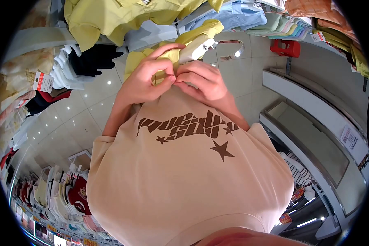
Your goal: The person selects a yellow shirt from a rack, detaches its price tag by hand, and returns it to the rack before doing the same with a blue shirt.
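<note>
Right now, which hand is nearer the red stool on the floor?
Right. The right hand pinches the yellow garment on the side toward the red stool; the left hand grips it beyond, farther away.

Open floor (90,110) lies left of the left hand (141,82), with more tile from the right hand (203,84) to the counter (311,102). Yellow cloth (168,57) fills the gap between the hands. Ahead, yellow shirts (119,16) crowd in. The beige tee (184,180) blocks below.
</note>
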Available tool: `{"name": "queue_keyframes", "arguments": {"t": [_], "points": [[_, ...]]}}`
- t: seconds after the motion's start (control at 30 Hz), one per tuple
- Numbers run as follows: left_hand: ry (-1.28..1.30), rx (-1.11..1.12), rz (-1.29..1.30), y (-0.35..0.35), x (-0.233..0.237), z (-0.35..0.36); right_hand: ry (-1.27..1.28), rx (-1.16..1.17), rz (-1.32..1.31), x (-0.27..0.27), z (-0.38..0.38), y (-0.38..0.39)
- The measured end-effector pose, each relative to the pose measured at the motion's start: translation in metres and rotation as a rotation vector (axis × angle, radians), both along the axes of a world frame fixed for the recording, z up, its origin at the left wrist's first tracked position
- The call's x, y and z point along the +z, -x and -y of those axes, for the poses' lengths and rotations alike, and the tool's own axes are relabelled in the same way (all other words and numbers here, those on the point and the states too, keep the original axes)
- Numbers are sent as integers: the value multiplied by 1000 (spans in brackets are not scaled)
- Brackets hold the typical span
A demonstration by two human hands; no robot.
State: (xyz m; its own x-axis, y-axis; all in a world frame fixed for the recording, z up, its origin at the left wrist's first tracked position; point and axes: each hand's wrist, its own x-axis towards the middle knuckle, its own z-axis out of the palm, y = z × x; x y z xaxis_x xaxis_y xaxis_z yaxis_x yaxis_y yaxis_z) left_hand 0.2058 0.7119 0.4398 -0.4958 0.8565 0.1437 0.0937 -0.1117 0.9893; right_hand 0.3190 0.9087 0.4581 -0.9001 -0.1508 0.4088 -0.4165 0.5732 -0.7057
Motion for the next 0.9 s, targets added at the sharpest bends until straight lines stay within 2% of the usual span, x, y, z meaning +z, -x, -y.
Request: {"name": "queue_keyframes", "arguments": {"t": [0.67,0.9], "points": [[10,-53,5,2,0,-5,-10,-29,223,19,-4,-2],[8,-40,-4,0,1,-5,-21,-26,227,20,-4,-2]]}}
